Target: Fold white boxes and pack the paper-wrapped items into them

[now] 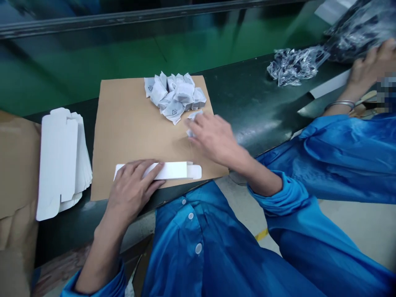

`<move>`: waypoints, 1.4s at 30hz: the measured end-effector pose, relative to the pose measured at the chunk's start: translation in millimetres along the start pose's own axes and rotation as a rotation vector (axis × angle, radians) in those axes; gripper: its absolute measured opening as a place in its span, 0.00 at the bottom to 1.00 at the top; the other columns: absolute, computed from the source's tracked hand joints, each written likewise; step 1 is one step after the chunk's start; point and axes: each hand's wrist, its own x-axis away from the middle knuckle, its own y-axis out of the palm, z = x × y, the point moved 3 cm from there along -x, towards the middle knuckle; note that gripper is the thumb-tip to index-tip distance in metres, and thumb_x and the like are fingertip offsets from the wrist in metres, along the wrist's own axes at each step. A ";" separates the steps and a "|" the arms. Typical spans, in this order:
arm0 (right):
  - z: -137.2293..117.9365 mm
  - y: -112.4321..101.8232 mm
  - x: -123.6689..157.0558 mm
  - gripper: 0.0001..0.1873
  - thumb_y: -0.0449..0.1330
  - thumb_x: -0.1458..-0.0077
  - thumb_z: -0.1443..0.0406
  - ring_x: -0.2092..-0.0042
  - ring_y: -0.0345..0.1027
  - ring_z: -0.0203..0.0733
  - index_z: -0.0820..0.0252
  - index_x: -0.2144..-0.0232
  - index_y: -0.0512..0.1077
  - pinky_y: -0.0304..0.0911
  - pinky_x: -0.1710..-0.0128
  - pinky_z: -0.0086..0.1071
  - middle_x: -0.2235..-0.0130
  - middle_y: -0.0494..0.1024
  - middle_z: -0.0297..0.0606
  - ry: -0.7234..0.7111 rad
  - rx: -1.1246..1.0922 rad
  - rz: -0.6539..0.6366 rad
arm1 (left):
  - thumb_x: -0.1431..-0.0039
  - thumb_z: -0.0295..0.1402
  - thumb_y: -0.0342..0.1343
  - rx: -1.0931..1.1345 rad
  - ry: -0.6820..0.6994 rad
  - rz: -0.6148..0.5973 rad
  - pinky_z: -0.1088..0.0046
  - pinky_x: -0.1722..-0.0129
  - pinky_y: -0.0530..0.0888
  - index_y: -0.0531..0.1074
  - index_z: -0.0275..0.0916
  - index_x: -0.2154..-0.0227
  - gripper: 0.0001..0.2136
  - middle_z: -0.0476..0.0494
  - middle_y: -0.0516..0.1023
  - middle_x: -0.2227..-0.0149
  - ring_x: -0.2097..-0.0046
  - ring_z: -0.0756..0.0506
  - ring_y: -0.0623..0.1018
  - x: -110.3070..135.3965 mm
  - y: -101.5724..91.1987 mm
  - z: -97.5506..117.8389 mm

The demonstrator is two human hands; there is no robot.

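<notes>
Fingers of the left hand lie bent across a slim white box, holding it against the near edge of a brown cardboard sheet. They cover much of the box's left half, so only a small white corner shows beyond the knuckles; the right end is in plain sight, with a flap sticking out from it. The thumb lies along the near side.

The right hand is over a single packet on the sheet, its fingers set narrowly about it. Motion blurs them and they hide most of the packet, so I cannot tell whether they have gripped it. Just beyond is a pile of packets, pale and crumpled, some with a dark triangular mark whose print is too small to read; those underneath are partly hidden.

The sheet rests on a dark green desk. To its left is a stack of flat white cartons, the lower ones largely covered by the top one. At the upper right, a co-worker's hand, cut off by the frame, is by a clear plastic bag, also cut off; its dark contents are hard to make out.
</notes>
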 end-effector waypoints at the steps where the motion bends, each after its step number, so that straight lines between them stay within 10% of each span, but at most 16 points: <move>1: 6.9 0.3 1.7 0.13 0.54 0.35 0.66 0.51 0.65 0.53 0.65 0.52 0.72 0.60 0.57 0.40 0.54 0.74 0.51 0.003 0.126 0.021 | 0.38 0.41 0.57 -0.030 -0.014 0.014 0.50 0.50 0.72 0.70 0.49 0.44 0.20 0.38 0.78 0.49 0.48 0.32 0.76 1.7 -0.7 -0.7; 10: -3.8 24.4 46.0 0.13 0.51 0.33 0.64 0.58 0.63 0.49 0.65 0.57 0.73 0.59 0.62 0.38 0.60 0.73 0.48 -0.115 0.231 0.040 | 0.37 0.27 0.51 -0.109 0.213 -0.125 0.43 0.39 0.62 0.66 0.51 0.41 0.23 0.37 0.65 0.36 0.36 0.33 0.65 -21.7 2.2 51.4; 15: 13.1 20.8 35.7 0.19 0.57 0.37 0.65 0.49 0.65 0.51 0.65 0.45 0.67 0.64 0.54 0.39 0.49 0.73 0.50 -0.070 0.030 -0.083 | 0.44 0.18 0.49 -0.080 0.292 -0.140 0.55 0.57 0.69 0.73 0.56 0.50 0.26 0.41 0.69 0.40 0.45 0.36 0.70 -25.0 6.2 47.6; 23: -3.8 10.2 66.5 0.18 0.60 0.43 0.70 0.50 0.69 0.44 0.62 0.50 0.67 0.67 0.51 0.36 0.51 0.74 0.44 -0.092 -0.502 -0.124 | 0.42 0.18 0.50 0.059 0.337 -0.052 0.57 0.56 0.64 0.76 0.47 0.58 0.18 0.39 0.71 0.44 0.44 0.36 0.68 -19.8 0.7 44.7; 31: -49.6 39.9 58.8 0.17 0.49 0.37 0.73 0.50 0.69 0.51 0.70 0.47 0.68 0.71 0.53 0.47 0.52 0.73 0.53 -0.012 -0.294 -0.146 | 0.41 0.18 0.51 0.080 0.323 -0.018 0.57 0.52 0.65 0.77 0.47 0.58 0.17 0.41 0.71 0.43 0.43 0.36 0.69 -14.7 2.9 37.1; 42: -75.0 61.5 68.1 0.31 0.53 0.39 0.70 0.39 0.64 0.40 0.54 0.35 0.54 0.67 0.40 0.40 0.38 0.66 0.45 0.383 -1.321 0.146 | 0.39 0.26 0.56 0.071 0.212 0.239 0.58 0.49 0.67 0.76 0.47 0.57 0.11 0.38 0.71 0.44 0.45 0.38 0.72 -10.4 5.2 29.4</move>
